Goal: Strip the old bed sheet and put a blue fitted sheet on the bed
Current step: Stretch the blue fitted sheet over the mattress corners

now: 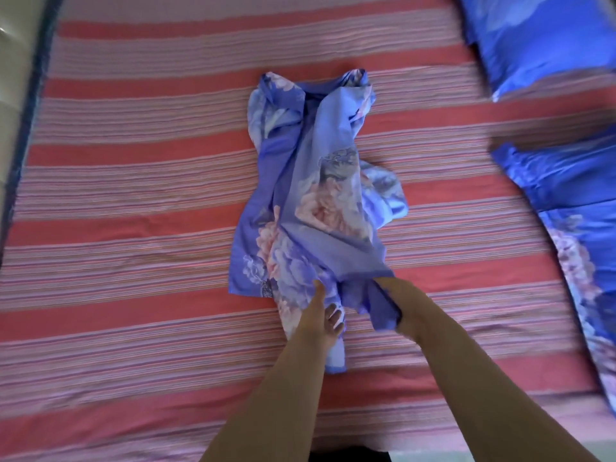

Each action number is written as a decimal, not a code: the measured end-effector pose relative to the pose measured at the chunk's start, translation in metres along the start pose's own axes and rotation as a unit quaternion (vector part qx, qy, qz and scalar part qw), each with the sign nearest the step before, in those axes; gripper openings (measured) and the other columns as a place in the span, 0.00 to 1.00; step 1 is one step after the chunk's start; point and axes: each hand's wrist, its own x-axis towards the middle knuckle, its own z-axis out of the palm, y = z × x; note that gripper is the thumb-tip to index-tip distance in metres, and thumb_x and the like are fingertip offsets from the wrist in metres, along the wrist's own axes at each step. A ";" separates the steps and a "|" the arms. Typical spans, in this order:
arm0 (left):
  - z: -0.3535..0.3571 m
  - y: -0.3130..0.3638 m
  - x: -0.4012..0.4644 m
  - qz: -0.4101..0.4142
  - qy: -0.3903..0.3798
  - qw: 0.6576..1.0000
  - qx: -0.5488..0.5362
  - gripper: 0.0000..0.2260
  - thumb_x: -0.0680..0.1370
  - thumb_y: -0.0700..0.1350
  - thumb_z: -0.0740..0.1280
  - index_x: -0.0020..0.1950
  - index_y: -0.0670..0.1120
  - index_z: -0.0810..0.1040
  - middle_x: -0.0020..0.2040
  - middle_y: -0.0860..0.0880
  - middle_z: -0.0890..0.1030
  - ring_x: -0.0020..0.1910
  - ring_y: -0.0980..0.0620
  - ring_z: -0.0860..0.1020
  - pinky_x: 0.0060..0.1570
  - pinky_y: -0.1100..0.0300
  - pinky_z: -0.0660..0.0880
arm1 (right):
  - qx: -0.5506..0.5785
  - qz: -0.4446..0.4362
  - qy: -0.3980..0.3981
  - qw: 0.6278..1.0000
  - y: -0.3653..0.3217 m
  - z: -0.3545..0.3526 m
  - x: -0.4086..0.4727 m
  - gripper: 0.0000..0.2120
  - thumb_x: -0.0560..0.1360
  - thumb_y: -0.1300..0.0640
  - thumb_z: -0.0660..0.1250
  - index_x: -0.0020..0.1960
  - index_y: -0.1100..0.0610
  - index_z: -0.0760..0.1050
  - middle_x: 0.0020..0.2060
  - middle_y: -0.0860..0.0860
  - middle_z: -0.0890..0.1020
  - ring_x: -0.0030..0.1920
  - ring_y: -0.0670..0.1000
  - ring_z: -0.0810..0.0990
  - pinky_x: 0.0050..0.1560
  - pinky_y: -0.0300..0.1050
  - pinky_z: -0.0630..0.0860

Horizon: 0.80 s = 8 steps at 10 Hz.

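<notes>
A bunched blue sheet [313, 195] with pink flower print lies in a long heap across the middle of the bed. Under it, a red and pink striped sheet [133, 201] covers the mattress. My left hand [321, 320] grips the near end of the blue sheet, fingers curled into the cloth. My right hand [405, 303] holds a fold of the same near end, beside the left hand. Both forearms reach in from the bottom edge.
Two blue flowered pillows [540, 38] [566, 175] lie at the right side of the bed, with more blue flowered cloth [586, 278] below them. The bed's left edge [30, 105] borders a pale floor [10, 95].
</notes>
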 end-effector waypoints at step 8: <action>0.070 -0.023 -0.015 0.083 -0.020 0.996 0.002 0.13 0.83 0.44 0.53 0.43 0.44 0.73 0.28 0.47 0.80 0.24 0.53 0.79 0.25 0.62 0.75 | 0.347 -0.216 0.142 0.902 -0.077 -0.152 -0.111 0.22 0.69 0.36 0.65 0.34 0.55 0.70 0.23 0.45 0.75 0.24 0.42 0.74 0.30 0.43 0.72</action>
